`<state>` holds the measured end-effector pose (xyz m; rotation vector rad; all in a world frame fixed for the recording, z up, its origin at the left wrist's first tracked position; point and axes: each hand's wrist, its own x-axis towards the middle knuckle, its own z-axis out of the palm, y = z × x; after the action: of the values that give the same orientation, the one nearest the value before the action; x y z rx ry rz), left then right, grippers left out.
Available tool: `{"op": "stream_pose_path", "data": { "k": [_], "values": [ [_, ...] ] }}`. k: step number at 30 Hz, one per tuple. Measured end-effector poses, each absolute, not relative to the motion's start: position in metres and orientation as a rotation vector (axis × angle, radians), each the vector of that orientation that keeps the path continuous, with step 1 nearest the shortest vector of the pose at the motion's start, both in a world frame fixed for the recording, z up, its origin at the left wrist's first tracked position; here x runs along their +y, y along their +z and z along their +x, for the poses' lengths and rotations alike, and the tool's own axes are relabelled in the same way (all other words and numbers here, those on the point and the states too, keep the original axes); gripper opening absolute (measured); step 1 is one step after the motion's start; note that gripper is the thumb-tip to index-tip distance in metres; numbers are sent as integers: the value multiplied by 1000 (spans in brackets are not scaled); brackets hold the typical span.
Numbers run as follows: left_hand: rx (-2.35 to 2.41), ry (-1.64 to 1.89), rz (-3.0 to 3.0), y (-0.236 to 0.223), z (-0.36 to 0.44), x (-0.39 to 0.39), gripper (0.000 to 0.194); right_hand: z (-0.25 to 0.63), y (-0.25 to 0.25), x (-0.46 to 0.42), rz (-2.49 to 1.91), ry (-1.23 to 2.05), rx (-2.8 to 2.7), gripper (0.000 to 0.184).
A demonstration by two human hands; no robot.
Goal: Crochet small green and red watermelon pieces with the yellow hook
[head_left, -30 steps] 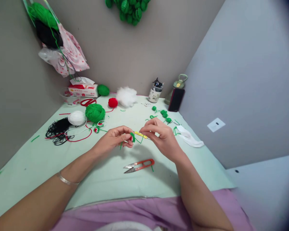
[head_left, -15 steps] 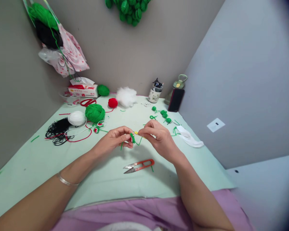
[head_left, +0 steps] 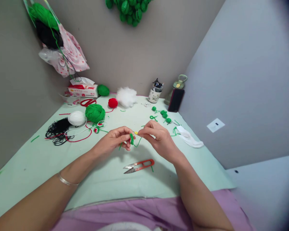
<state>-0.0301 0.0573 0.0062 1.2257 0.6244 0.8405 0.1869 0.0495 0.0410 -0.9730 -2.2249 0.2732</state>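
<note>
Between the thumb and fingers of my left hand (head_left: 117, 138) is a small crocheted piece (head_left: 131, 139), green along its edge. My right hand (head_left: 157, 136) is closed on a yellow crochet hook (head_left: 136, 132), most of which my fingers hide. The hook's metal end points left and reaches the top of the crocheted piece. A strand of green yarn (head_left: 137, 143) droops from the piece toward my right hand. Below both hands, orange-handled thread snips (head_left: 140, 165) lie on the table with their blades apart.
At left lie a green yarn ball (head_left: 95, 112), a white yarn ball (head_left: 77, 118) and tangled black yarn (head_left: 59, 130). Farther back are a red yarn ball (head_left: 113, 102), white stuffing (head_left: 126, 97) and a pen cup (head_left: 155, 93). A phone (head_left: 176, 100) leans against a bottle at right.
My right hand has slid along the hook, covering more of its yellow handle. The crocheted piece has turned slightly in my left hand, and its red part shows less.
</note>
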Motion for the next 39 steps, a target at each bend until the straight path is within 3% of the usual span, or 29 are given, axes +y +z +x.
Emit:
{"op": "stream_pose_path", "data": {
  "k": [19, 34, 39],
  "values": [
    [615, 824, 1173, 8, -27, 56, 12, 182, 37, 48, -946, 329, -2224, 18],
    [659, 812, 1152, 8, -27, 55, 16, 180, 38, 48, -1114, 447, -2142, 8],
    [730, 825, 1154, 4, -25, 56, 16, 173, 38, 42, -996, 551, -2201, 21]
  ]
}}
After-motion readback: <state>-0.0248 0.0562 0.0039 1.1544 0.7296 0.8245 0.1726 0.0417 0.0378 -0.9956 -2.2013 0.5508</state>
